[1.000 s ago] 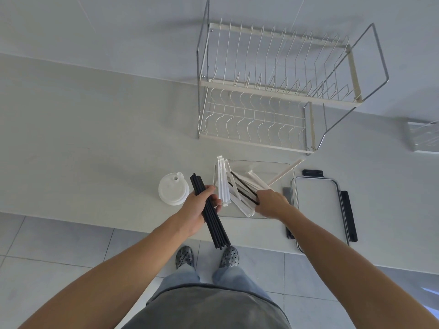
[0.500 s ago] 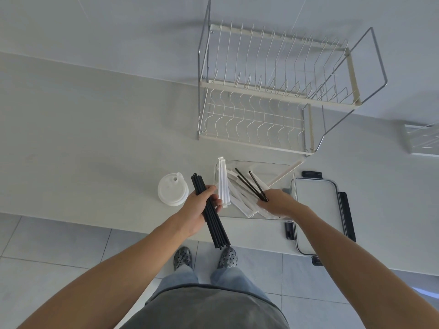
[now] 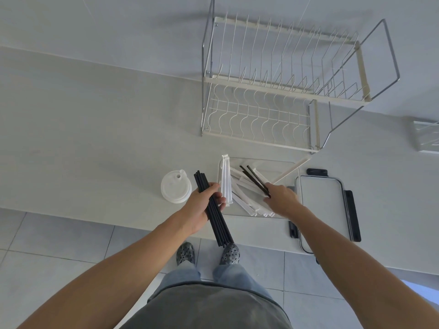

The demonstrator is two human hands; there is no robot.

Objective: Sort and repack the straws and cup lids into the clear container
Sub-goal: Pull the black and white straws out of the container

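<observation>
Left hand (image 3: 205, 205) clamped on black straw bundle (image 3: 213, 210). Right hand (image 3: 281, 198) pinching two black straws (image 3: 254, 178) over clear container (image 3: 280, 163) on desk (image 3: 95, 138). Wrapped white straws (image 3: 240, 186) inside. Cup lids (image 3: 175, 186) at container's 9 o'clock; container lid (image 3: 323, 207) at 3 o'clock.

- No text, label, brand, number or sign is showing legibly anywhere in the view.
</observation>
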